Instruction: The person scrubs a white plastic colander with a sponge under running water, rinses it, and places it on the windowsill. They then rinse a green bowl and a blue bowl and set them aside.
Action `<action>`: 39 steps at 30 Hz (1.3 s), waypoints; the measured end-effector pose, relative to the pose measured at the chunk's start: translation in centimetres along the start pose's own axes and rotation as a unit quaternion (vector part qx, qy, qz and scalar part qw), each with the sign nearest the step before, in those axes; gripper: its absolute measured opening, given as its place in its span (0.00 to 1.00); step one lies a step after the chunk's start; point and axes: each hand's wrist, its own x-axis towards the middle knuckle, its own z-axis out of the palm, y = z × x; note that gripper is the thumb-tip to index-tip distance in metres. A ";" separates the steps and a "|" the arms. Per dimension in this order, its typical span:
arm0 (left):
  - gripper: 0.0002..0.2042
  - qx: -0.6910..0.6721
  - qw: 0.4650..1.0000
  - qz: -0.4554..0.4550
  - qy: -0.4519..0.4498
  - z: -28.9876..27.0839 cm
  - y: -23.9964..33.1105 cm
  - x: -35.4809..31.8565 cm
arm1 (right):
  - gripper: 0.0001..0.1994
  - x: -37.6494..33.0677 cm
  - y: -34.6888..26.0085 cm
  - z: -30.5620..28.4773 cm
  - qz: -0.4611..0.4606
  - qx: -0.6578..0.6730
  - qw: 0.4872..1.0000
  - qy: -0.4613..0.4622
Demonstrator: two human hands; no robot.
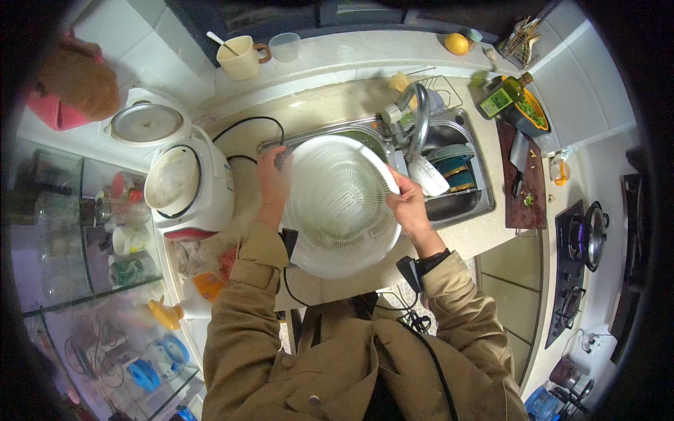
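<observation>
A large white plastic colander point(330, 238), slotted all over and round, is held over the counter's front edge and the near part of the sink's left basin. My right hand point(410, 207) grips its right rim, thumb on top. At the left rim is my left hand point(272, 184), slightly blurred, with its fingers closed around a small dark grey object point(283, 160) whose kind I cannot make out. Most of the left basin point(361, 133) is hidden by the colander. A chrome faucet point(421, 116) arches just beyond it.
The right basin point(449, 210) holds a white bowl point(427, 177) and green dishes point(451, 160). A white rice cooker point(210, 186) with its lid up stands left, its black cord nearby. To the right lie a knife point(519, 151) and a cutting board point(535, 203), beside an oil bottle point(504, 97).
</observation>
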 end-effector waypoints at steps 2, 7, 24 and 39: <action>0.12 -0.047 0.998 -0.038 -0.024 -0.3 2.2 -0.1 | 0.29 0.0 -0.2 -0.3 0.056 0.016 0.998 -0.010; 0.15 -0.154 0.981 0.046 -0.109 0.4 12.1 -3.4 | 0.25 -0.1 -0.2 -0.1 0.091 0.056 0.994 -0.031; 0.15 -0.188 0.941 0.242 -0.143 2.1 15.2 -3.8 | 0.17 -0.2 1.2 0.8 0.066 -0.008 0.998 0.004; 0.15 -0.052 0.977 0.201 -0.043 1.0 14.1 -1.5 | 0.18 -0.3 0.6 1.5 0.108 0.047 0.993 -0.031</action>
